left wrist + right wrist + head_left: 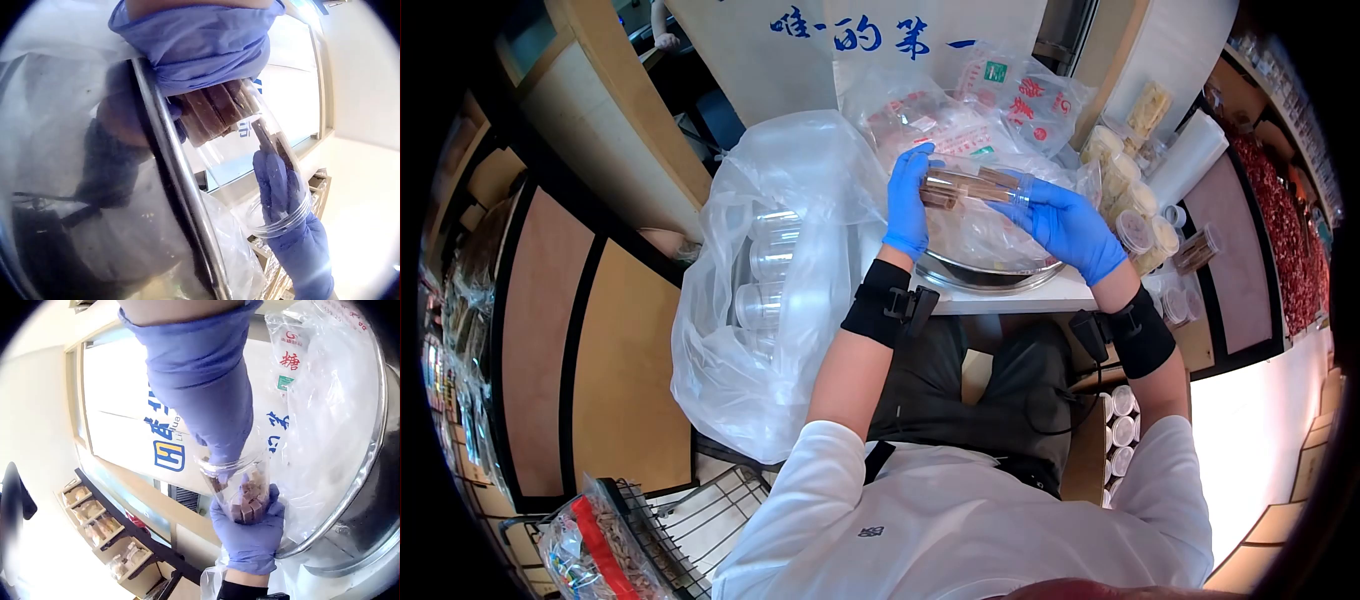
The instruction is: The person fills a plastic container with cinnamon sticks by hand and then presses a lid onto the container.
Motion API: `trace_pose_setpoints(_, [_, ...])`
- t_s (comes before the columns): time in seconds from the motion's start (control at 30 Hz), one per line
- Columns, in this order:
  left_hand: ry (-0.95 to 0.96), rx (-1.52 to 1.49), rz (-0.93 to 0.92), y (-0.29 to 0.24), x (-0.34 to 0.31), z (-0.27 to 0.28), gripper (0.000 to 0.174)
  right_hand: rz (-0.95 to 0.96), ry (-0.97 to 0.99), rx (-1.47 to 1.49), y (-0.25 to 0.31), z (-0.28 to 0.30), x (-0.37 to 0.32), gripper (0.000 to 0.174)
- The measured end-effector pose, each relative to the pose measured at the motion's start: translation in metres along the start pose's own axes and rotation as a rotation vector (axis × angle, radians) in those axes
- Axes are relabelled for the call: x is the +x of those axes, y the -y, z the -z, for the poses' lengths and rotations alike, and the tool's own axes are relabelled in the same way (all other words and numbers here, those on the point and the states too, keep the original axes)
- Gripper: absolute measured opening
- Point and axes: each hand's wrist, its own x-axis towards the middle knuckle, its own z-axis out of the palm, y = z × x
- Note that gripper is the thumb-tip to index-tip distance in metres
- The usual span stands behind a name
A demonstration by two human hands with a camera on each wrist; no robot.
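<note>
A clear plastic jar (970,185) lies on its side in the air over a metal basin (990,275). Brown sticks (212,109) are packed at its closed end. My left hand (908,205), in a blue glove, grips that closed end (247,503). My gloved right hand (1065,225) is at the jar's open mouth. Its fingers (275,184) reach inside the rim and pinch another brown stick (270,139). In the right wrist view my right hand (200,381) comes down to the jar (240,481), with my left hand (250,537) below it.
The basin's rim (181,187) is lined with clear plastic. A big plastic bag (780,270) of empty jars stands to the left. Filled jars (1135,205) and printed packets (1010,95) sit at the back right. A wire basket (690,520) is at the lower left.
</note>
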Motion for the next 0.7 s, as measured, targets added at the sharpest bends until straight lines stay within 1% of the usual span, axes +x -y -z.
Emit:
trace_pose_setpoints(0.07, [0.013,-0.002,-0.002,0.001,0.001,0.000,0.042,-0.043,0.190,0.094,0.002,-0.013,-0.004,0.054])
trace_pose_setpoints(0.1, [0.022,0.002,0.008,0.001,0.000,0.000,0.041,-0.043,0.190,0.093,0.002,-0.012,-0.004,0.054])
trace_pose_setpoints(0.17, [0.031,0.006,0.016,0.005,0.002,0.000,0.041,-0.123,0.287,0.165,0.002,-0.005,-0.003,0.066])
trace_pose_setpoints(0.2, [0.062,0.075,-0.055,0.010,0.005,0.000,0.041,-0.124,0.289,0.164,0.001,-0.001,-0.002,0.066])
trace_pose_setpoints(0.23, [0.093,0.145,-0.125,0.015,0.008,0.001,0.041,-0.111,0.323,0.094,-0.001,0.004,-0.001,0.068])
trace_pose_setpoints(0.27, [0.091,0.145,-0.127,0.019,0.009,0.003,0.041,-0.098,0.358,0.025,-0.002,0.006,0.001,0.070])
trace_pose_setpoints(0.33, [0.114,0.147,-0.072,0.014,0.006,-0.001,0.042,-0.122,0.391,0.006,0.002,0.000,0.001,0.071])
trace_pose_setpoints(0.37, [0.114,0.146,-0.075,0.011,0.004,-0.002,0.042,-0.142,0.422,-0.010,0.004,-0.002,0.001,0.072])
trace_pose_setpoints(0.43, [0.132,0.141,0.078,0.002,-0.001,-0.006,0.043,-0.136,0.386,-0.071,0.008,-0.002,0.001,0.071])
trace_pose_setpoints(0.47, [0.132,0.140,0.077,0.001,-0.002,-0.006,0.043,-0.131,0.349,-0.129,0.010,-0.003,0.001,0.070])
trace_pose_setpoints(0.57, [0.153,0.143,0.088,0.001,-0.003,-0.005,0.044,-0.123,0.339,-0.143,0.015,-0.020,-0.002,0.067])
trace_pose_setpoints(0.7, [0.154,0.053,0.064,0.005,0.000,-0.003,0.043,-0.112,0.315,-0.204,0.011,-0.031,-0.003,0.063])
